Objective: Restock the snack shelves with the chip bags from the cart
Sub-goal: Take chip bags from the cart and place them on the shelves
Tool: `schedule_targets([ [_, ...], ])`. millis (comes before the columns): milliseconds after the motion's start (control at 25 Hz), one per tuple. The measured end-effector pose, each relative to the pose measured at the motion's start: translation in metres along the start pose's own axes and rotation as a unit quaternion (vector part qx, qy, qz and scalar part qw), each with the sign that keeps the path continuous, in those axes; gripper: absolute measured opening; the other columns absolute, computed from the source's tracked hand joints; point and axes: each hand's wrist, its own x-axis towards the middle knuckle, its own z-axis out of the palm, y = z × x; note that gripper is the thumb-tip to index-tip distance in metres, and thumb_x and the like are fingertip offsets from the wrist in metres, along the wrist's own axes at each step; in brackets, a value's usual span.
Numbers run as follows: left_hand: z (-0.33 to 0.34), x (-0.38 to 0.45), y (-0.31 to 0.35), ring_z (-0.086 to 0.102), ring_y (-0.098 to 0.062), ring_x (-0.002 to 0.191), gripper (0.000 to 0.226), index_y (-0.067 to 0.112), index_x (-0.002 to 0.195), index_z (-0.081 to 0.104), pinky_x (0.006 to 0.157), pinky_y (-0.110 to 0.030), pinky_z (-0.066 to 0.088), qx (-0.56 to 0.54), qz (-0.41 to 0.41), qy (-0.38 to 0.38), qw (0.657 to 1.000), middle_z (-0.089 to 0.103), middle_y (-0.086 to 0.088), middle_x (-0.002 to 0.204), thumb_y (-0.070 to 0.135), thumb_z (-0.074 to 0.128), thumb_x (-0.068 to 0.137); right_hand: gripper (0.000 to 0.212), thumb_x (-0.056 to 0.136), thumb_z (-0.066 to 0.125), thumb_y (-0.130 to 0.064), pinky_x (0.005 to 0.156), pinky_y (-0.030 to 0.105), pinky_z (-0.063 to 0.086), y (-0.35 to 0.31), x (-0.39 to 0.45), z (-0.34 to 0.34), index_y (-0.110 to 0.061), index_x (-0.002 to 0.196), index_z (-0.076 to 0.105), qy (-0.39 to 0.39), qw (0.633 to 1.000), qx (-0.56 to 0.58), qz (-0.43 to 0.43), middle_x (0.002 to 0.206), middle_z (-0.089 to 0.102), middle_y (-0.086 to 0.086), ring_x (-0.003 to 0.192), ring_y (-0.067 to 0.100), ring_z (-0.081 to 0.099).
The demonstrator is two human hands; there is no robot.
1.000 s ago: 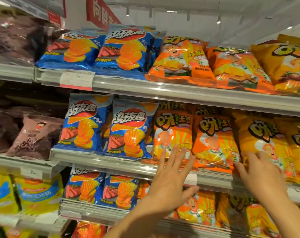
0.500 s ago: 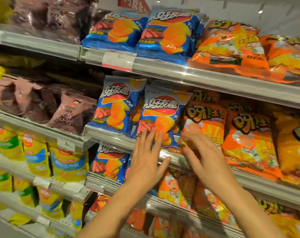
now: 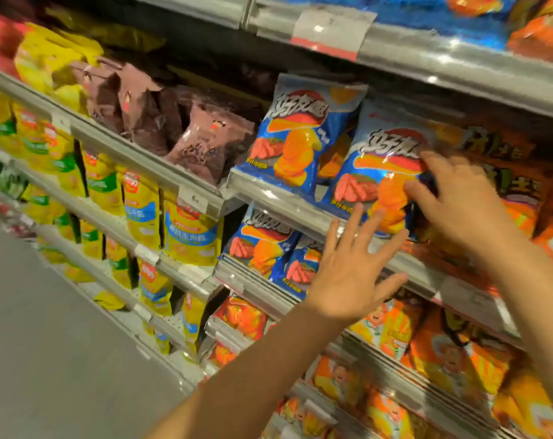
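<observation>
Two blue chip bags stand side by side on the middle shelf [image 3: 287, 204]. My right hand [image 3: 458, 201] lies against the right blue chip bag [image 3: 379, 166], thumb on its front and fingers at its right edge; motion blur hides whether the fingers curl round it. My left hand [image 3: 354, 267] hovers just below with fingers spread and straight, in front of the shelf rail, holding nothing. The left blue chip bag [image 3: 300, 137] stands untouched. Orange chip bags [image 3: 506, 172] fill the shelf to the right. No cart is in view.
Brown snack bags [image 3: 205, 141] lean left of the blue ones. Yellow bags [image 3: 142, 204] fill the lower left shelves. More blue bags [image 3: 262, 245] and orange bags [image 3: 443, 353] sit on shelves below. Grey floor [image 3: 47, 343] lies at the left. A price tag [image 3: 329, 30] hangs above.
The view has swung left and down. My right hand moved from the orange bag onto the right blue bag. My left hand stays spread below it.
</observation>
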Motion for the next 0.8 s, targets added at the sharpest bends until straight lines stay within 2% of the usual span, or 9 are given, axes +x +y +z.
schedule_targets([
  [120,0.025,-0.06,-0.019,0.035,-0.038,0.146,0.053,0.018,0.143,0.053,0.12,-0.056,0.025,-0.075,-0.002,0.062,0.995,0.049,-0.017,0.149,0.036,0.063,0.094,0.037,0.097,0.054,-0.028,0.098,0.038,0.036,-0.016,-0.052,0.013,-0.005,0.125,0.061,0.132,0.978,0.117,-0.114,0.119,0.063,0.019,0.111,0.038,0.055],
  [200,0.042,-0.101,-0.043,0.046,-0.044,0.135,0.056,0.009,0.141,0.054,0.109,-0.058,0.039,-0.074,-0.054,0.03,0.995,0.052,-0.023,0.143,0.028,0.07,0.09,0.028,0.097,0.053,-0.026,0.094,0.03,0.036,-0.036,-0.102,0.042,-0.01,0.116,0.065,0.089,0.957,0.217,-0.174,0.111,0.066,0.008,0.102,0.027,0.057],
  [280,0.05,-0.125,-0.067,0.048,-0.049,0.132,0.062,-0.001,0.14,0.055,0.106,-0.058,0.043,-0.056,-0.111,-0.019,0.992,0.049,-0.03,0.144,0.027,0.074,0.088,0.029,0.098,0.055,-0.024,0.101,0.03,0.041,-0.052,-0.145,0.081,-0.012,0.12,0.067,-0.023,0.946,0.266,-0.186,0.118,0.066,0.004,0.107,0.021,0.058],
  [320,0.055,-0.13,-0.077,0.046,-0.05,0.135,0.065,-0.002,0.141,0.053,0.108,-0.058,0.041,-0.047,-0.126,-0.047,0.99,0.045,-0.031,0.146,0.029,0.074,0.088,0.035,0.098,0.056,-0.023,0.109,0.035,0.04,-0.056,-0.16,0.103,-0.011,0.13,0.063,-0.099,0.943,0.265,-0.173,0.131,0.062,0.007,0.119,0.022,0.056],
  [400,0.064,-0.129,-0.089,0.033,-0.046,0.146,0.072,0.002,0.15,0.042,0.115,-0.058,0.033,-0.023,-0.138,-0.102,0.985,0.035,-0.028,0.156,0.041,0.064,0.093,0.053,0.102,0.055,-0.027,0.121,0.038,0.029,-0.057,-0.174,0.139,-0.016,0.152,0.04,-0.228,0.937,0.236,-0.12,0.161,0.033,0.005,0.147,0.022,0.035],
  [480,0.073,-0.129,-0.098,0.017,-0.037,0.154,0.075,0.011,0.158,0.028,0.12,-0.057,0.023,0.007,-0.143,-0.159,0.977,0.022,-0.018,0.165,0.05,0.051,0.098,0.067,0.103,0.051,-0.034,0.123,0.034,0.022,-0.057,-0.177,0.167,-0.029,0.16,0.016,-0.282,0.929,0.227,-0.081,0.169,0.002,-0.007,0.155,0.016,0.012],
  [520,0.076,-0.129,-0.103,0.011,-0.033,0.156,0.076,0.014,0.16,0.022,0.122,-0.056,0.018,0.023,-0.142,-0.182,0.973,0.017,-0.014,0.167,0.053,0.048,0.1,0.07,0.103,0.051,-0.035,0.123,0.036,0.023,-0.06,-0.178,0.176,-0.032,0.16,0.012,-0.286,0.927,0.232,-0.069,0.169,-0.004,-0.009,0.155,0.017,0.01],
  [680,0.07,-0.129,-0.119,-0.004,-0.025,0.157,0.082,0.021,0.162,0.0,0.124,-0.054,0.008,0.118,-0.1,-0.278,0.948,-0.003,-0.006,0.17,0.061,0.035,0.1,0.073,0.097,0.06,-0.032,0.119,0.045,0.031,-0.079,-0.182,0.19,-0.029,0.159,0.022,-0.269,0.941,0.2,-0.046,0.168,0.004,0.001,0.151,0.029,0.024],
  [800,0.055,-0.127,-0.12,0.015,-0.035,0.155,0.076,0.017,0.16,0.023,0.121,-0.061,0.015,0.047,-0.082,-0.227,0.969,0.02,-0.014,0.167,0.057,0.042,0.098,0.062,0.094,0.064,-0.027,0.12,0.041,0.029,-0.082,-0.184,0.183,-0.023,0.152,0.041,-0.215,0.943,0.253,0.031,0.162,0.029,0.006,0.146,0.029,0.034],
])
